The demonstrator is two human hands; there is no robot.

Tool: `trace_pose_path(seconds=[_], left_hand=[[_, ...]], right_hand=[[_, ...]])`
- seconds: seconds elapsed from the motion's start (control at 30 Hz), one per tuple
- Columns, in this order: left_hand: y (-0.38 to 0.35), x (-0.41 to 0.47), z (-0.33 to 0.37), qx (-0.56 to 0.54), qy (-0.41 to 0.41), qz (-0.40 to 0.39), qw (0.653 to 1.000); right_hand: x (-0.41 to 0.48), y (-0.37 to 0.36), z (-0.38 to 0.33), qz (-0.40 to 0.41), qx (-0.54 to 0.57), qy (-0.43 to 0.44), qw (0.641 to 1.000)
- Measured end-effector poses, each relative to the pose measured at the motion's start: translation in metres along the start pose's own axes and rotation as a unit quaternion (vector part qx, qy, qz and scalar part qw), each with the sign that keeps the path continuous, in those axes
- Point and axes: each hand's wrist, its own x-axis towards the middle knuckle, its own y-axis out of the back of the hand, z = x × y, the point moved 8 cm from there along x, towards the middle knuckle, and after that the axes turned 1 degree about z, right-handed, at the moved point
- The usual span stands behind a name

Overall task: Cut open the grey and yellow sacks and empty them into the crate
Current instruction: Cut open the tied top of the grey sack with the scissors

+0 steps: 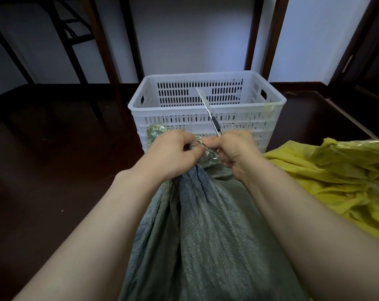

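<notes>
A grey woven sack [201, 231] lies in front of me, its gathered neck pointing toward a white slatted crate [206, 109]. My left hand [173, 153] grips the bunched neck from the left. My right hand [234, 148] pinches the neck from the right and also holds a utility knife [208, 111], whose long blade sticks up and away over the crate's near rim. A yellow sack [327, 183] lies crumpled to the right, with clear plastic showing at its top. Bits of greenish plastic liner show at the grey sack's mouth.
The floor [54, 170] is dark wood. Dark table and chair legs [110, 61] stand behind and to the left of the crate against a white wall. A dark cabinet or door frame [362, 61] rises at the right.
</notes>
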Motion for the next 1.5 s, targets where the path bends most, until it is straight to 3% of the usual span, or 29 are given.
trace_pose_path(seconds=[0.23,0.43,0.6,0.77,1.07,1.5], left_hand=[[0.002,-0.006,-0.019,0.016,0.052,0.025,0.998],[-0.003,-0.008,-0.042,-0.173,0.117,0.002,0.978],[-0.004,-0.008,-0.048,-0.239,0.133,-0.027,0.961],[-0.008,-0.010,-0.060,-0.235,0.171,-0.056,0.955],[-0.011,-0.010,-0.063,-0.218,0.178,-0.065,0.957],[-0.012,-0.011,-0.057,-0.192,0.165,-0.078,0.964]], right_hand=[[0.006,0.015,0.002,-0.023,0.031,-0.012,0.999],[-0.004,0.017,-0.024,-0.098,-0.139,0.029,0.985],[-0.028,0.028,-0.070,-0.122,-0.353,0.122,0.920],[-0.040,0.026,-0.078,-0.149,-0.470,0.177,0.852],[-0.033,0.007,-0.066,-0.171,-0.512,0.194,0.819],[-0.034,-0.001,-0.068,-0.147,-0.545,0.209,0.799]])
